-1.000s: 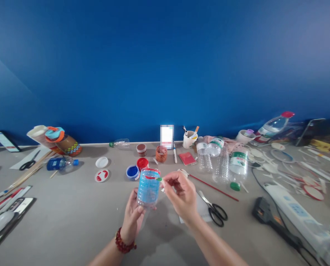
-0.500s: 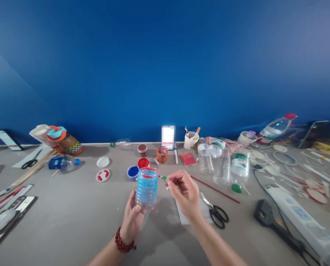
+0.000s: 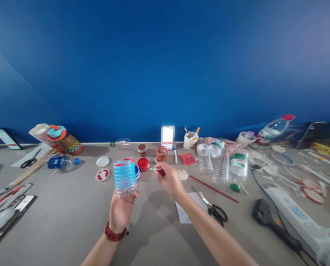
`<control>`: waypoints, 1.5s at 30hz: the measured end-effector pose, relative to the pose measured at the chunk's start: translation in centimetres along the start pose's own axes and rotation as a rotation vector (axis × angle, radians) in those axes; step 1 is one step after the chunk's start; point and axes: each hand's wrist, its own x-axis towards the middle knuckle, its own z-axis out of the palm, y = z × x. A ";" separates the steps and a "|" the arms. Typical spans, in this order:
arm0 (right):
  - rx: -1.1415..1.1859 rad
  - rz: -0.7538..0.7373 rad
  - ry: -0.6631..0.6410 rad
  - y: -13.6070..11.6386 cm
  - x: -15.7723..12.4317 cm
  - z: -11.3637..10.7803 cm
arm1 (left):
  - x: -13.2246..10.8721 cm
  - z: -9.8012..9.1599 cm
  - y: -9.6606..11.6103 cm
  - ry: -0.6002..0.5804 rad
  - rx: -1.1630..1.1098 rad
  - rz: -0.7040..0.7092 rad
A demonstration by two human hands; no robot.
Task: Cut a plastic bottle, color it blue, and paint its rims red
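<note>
My left hand (image 3: 122,208) is closed round the lower part of a cut clear plastic bottle (image 3: 125,177), held up above the table. Light blue paint coats its side, and red paint marks the top rim. In my right hand (image 3: 169,179) a small paintbrush (image 3: 153,169) with a green part near its tip is pinched between the fingers. Its tip points left, close to an uncovered jar of red paint (image 3: 143,164). A jar of blue paint (image 3: 137,172) is partly hidden behind the bottle. Two lids lie to the left, a white one (image 3: 102,161) and a red-smeared one (image 3: 98,175).
Black-handled scissors (image 3: 217,212) lie on white paper (image 3: 185,213) beneath my right forearm. Further right are clear bottles (image 3: 239,164), a glue gun (image 3: 270,218) and a power strip (image 3: 295,212). A blurred phone screen (image 3: 167,136) stands at the back by the blue wall.
My left hand has carried the bottle left and a little up. My right hand has moved the brush from the bottle's rim left and forward, near the red paint jar.
</note>
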 end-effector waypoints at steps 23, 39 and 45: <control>-0.331 -0.034 -0.246 0.2 5.9 5.2 | -0.4 0.1 -0.1 -0.069 0.043 0.014; -0.040 -0.002 -0.114 1.6 5.3 6.0 | -0.4 0.3 0.1 -0.022 0.066 0.008; 0.074 0.029 -0.070 1.3 5.2 5.6 | -0.4 0.5 0.1 -0.036 0.065 0.016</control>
